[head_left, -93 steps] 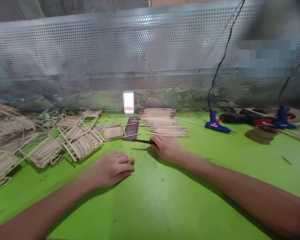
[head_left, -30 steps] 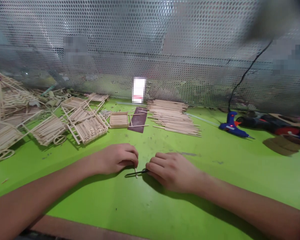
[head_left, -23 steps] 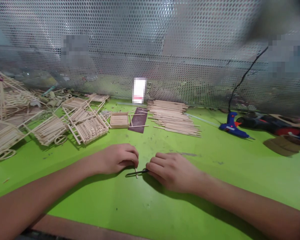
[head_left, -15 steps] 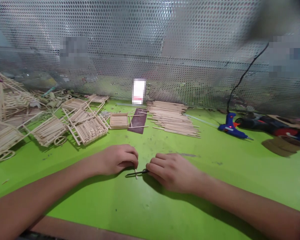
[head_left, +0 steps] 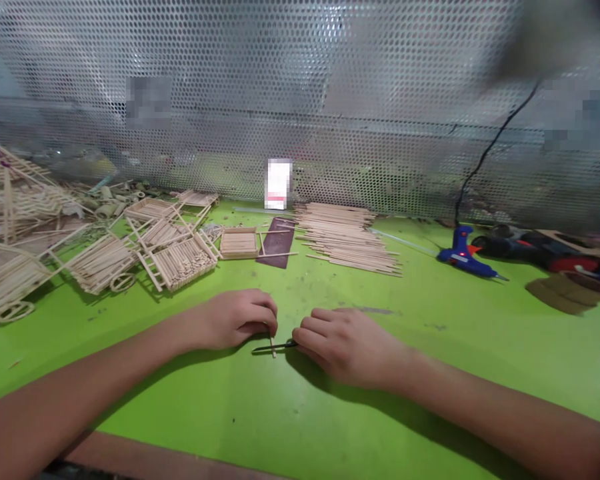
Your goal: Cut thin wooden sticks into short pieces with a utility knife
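My left hand [head_left: 245, 319] rests on the green table with its fingers closed on a thin wooden stick [head_left: 274, 353], whose short end pokes out below the fingertips. Across that end lies the dark blade of a knife [head_left: 265, 349], pointing left. The knife's handle is in my right hand [head_left: 343, 343], wrapped by the fingers and mostly hidden. Both hands are a short distance apart, knuckles up.
Small wooden stick carts [head_left: 180, 261] stand at the left, beside a box frame [head_left: 239, 243] and a dark plate [head_left: 279, 247]. Loose sticks [head_left: 345, 237] lie behind my hands. A blue glue gun [head_left: 465, 255] and a brown ring [head_left: 565, 292] are at the right. Perforated metal [head_left: 300, 80] rises behind.
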Tool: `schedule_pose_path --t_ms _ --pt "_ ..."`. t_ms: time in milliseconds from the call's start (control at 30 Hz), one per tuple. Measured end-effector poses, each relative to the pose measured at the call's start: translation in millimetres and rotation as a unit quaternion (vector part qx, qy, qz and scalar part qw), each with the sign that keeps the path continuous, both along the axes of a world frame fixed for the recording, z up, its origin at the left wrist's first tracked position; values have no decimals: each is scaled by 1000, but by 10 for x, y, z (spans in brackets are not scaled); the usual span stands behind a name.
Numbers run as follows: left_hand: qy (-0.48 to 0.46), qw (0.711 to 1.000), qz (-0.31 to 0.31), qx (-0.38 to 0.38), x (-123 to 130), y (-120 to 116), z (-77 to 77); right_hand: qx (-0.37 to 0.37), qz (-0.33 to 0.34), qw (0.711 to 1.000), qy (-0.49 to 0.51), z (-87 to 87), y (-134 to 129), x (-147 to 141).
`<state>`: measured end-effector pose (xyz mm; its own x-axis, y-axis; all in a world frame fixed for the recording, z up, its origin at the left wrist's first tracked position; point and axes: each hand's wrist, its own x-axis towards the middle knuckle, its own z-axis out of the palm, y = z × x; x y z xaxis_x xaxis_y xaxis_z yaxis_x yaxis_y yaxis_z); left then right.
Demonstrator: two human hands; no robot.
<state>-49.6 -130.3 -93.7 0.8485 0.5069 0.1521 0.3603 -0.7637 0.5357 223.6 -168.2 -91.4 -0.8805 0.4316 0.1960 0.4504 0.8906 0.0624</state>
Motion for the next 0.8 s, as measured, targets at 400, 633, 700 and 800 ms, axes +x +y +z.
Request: schedule_pose_path --t_ms 400,633,700,800 --pt "20 984 -29 177 -6 -106 6 -5 6 1000 -21 6 28 -4" --pt "35 968 -64 241 18 -207 -94 -20 11 999 -25 11 41 5" --pt "34 973 -57 219 30 -224 -102 -27 16 999 -22 6 47 9" --pt "36 978 -58 197 44 -236 -88 -31 19 999 -17 -4 49 6"
